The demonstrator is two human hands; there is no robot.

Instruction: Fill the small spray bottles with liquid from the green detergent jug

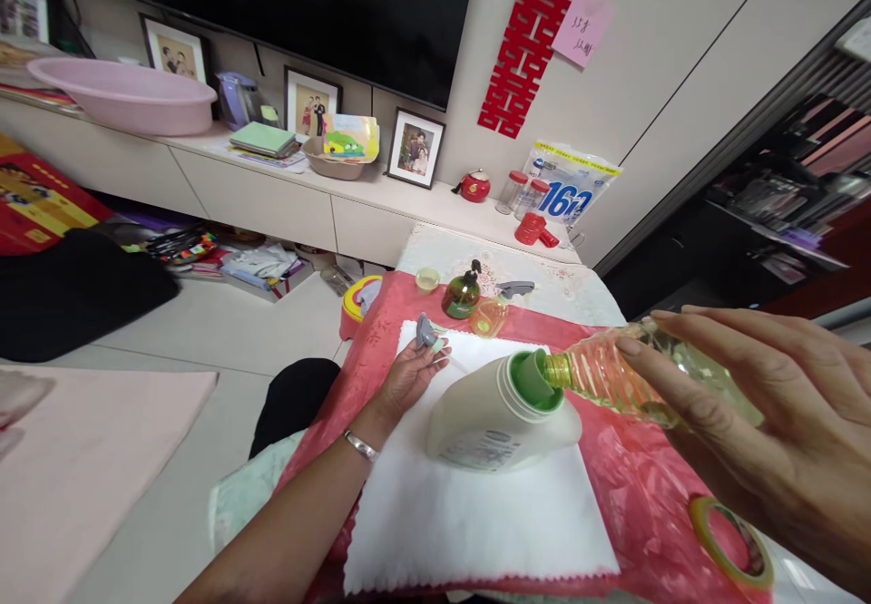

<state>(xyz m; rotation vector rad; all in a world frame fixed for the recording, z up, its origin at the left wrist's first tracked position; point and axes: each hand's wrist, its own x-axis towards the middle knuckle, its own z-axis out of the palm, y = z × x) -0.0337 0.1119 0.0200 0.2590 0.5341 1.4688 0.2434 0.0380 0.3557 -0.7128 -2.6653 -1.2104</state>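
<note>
Head view, bag reads "160", bottle label blurred

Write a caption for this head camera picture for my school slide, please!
Right hand tips a clear bottle into a white jug on a white cloth; left hand holds a grey pump cap.

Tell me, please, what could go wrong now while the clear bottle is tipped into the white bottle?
1. The clear bottle meets the white bottle only at its green neck, so liquid may spill onto the white cloth.
2. The left hand holds a pump cap, not the white bottle, which might tip.
</note>
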